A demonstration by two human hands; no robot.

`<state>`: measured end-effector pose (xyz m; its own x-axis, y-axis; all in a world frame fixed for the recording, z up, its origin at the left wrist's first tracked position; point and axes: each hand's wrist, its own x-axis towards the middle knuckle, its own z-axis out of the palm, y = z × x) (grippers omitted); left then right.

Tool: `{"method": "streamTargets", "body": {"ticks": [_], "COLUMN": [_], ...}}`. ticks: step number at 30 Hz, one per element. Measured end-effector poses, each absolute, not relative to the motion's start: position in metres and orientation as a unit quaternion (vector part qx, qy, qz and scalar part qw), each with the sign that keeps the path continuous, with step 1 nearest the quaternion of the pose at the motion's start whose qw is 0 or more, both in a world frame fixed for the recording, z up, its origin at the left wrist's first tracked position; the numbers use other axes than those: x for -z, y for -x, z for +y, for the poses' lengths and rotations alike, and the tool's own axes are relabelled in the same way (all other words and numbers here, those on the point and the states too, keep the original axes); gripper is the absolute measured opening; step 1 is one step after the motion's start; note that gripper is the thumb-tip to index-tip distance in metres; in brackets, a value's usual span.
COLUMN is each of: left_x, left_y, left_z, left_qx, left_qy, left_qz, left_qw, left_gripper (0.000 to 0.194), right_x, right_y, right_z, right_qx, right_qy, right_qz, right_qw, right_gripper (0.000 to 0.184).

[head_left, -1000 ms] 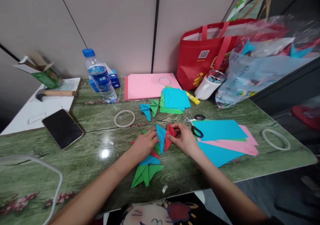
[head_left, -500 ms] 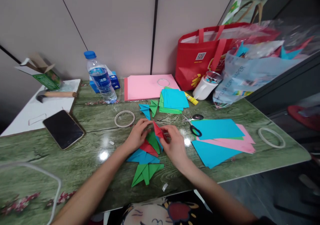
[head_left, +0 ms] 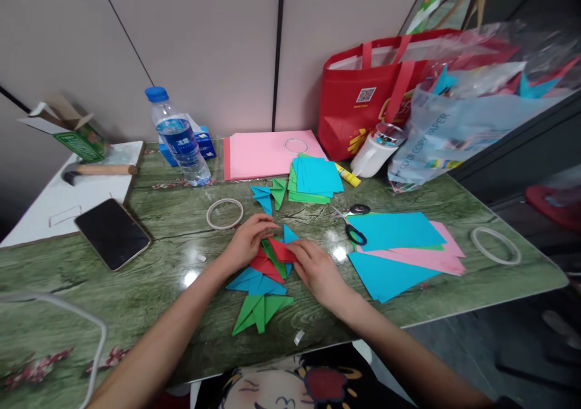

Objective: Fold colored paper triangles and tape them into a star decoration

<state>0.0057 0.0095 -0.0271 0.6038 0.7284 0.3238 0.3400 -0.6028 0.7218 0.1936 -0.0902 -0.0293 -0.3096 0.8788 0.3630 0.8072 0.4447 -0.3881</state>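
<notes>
In the head view, my right hand (head_left: 320,274) pinches a red folded paper piece (head_left: 281,250) between thumb and fingers. The piece lies low over a green folded piece (head_left: 273,258). My left hand (head_left: 247,241) is just left of it, fingers stretched forward and a little apart, with nothing seen in them. A blue folded tip (head_left: 289,233) sticks up behind the red piece. Nearer to me, another red piece (head_left: 267,268), a blue folded piece (head_left: 256,283) and a green folded piece (head_left: 261,312) form an overlapping or close row; whether they are joined, I cannot tell.
Scissors (head_left: 354,224) lie beside blue sheets (head_left: 397,230) at right. Behind are small folded pieces (head_left: 278,192), square papers (head_left: 318,176), a glue stick (head_left: 348,175), a mug (head_left: 376,152) and a red bag (head_left: 345,106). A tape roll (head_left: 209,215), bottle (head_left: 179,143) and phone (head_left: 112,233) are leftward.
The red piece has gone from standing upright between both hands to lying lower and flatter in my right hand. My left fingers have come off it.
</notes>
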Motion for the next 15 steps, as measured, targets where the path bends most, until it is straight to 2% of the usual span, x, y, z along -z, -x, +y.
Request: {"method": "streamTargets", "body": {"ticks": [5, 8, 11, 15], "left_x": [0.006, -0.003, -0.002, 0.003], "left_y": [-0.016, -0.033, -0.049, -0.06], "left_z": [0.021, 0.031, 0.042, 0.054], "left_qx": [-0.246, -0.141, -0.035, 0.02], "left_qy": [-0.908, -0.941, -0.955, -0.948], "left_qz": [0.242, 0.181, 0.159, 0.166], "left_qw": [0.236, 0.247, 0.248, 0.271], "left_gripper": [0.023, 0.025, 0.019, 0.019], "right_x": [0.032, 0.031, 0.029, 0.027], "right_y": [-0.198, -0.199, -0.199, -0.198], "right_z": [-0.094, -0.095, -0.095, -0.094], "right_qx": [-0.07, -0.065, -0.064, -0.056], "right_qy": [0.509, 0.518, 0.52, 0.51], "right_qz": [-0.809, -0.809, -0.811, -0.82], "right_qw": [0.287, 0.272, 0.26, 0.253], "right_gripper": [0.025, 0.023, 0.024, 0.024]}}
